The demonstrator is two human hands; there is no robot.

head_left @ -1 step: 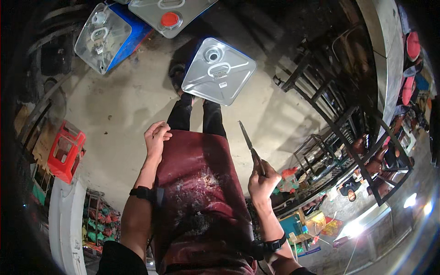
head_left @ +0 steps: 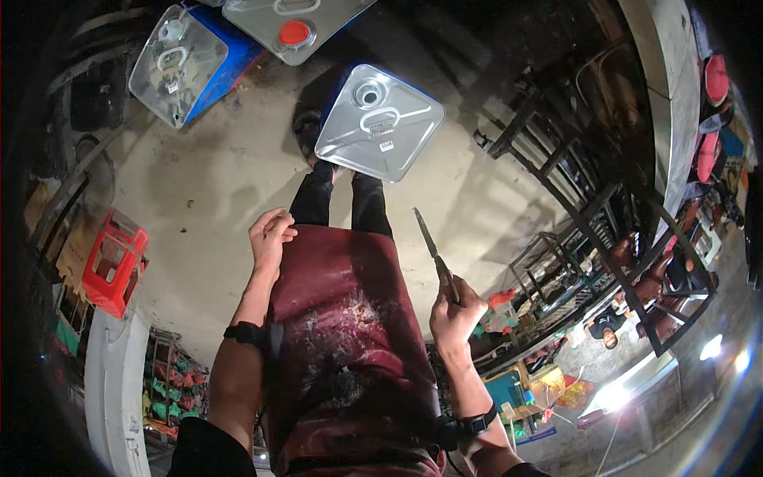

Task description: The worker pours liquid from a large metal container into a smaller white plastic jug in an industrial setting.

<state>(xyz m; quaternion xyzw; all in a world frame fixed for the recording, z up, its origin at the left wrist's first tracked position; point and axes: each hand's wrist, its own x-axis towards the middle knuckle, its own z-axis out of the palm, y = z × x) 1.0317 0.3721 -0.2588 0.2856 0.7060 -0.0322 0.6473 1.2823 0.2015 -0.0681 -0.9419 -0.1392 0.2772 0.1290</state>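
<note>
My right hand (head_left: 457, 312) is closed around the handle of a slim, dark-bladed knife (head_left: 427, 238), its tip pointing up and slightly left. Over the left upper edge of my dark red apron (head_left: 338, 266), my left hand (head_left: 272, 236) hovers with loosely bent fingers and nothing visible in them. Pale flecks and smears mark the apron's front. Just beyond my legs, a square metal tin (head_left: 397, 159) stands on the floor, with a white carry handle and a round metal neck on its top. Neither hand touches the tin.
Two more tins stand at the far left, one tin (head_left: 191, 67) blue-sided and another tin (head_left: 262, 24) with a red cap. A red plastic crate (head_left: 111, 266) is at left. Dark metal frames (head_left: 584, 215) line the right, with a person (head_left: 608, 326) beyond.
</note>
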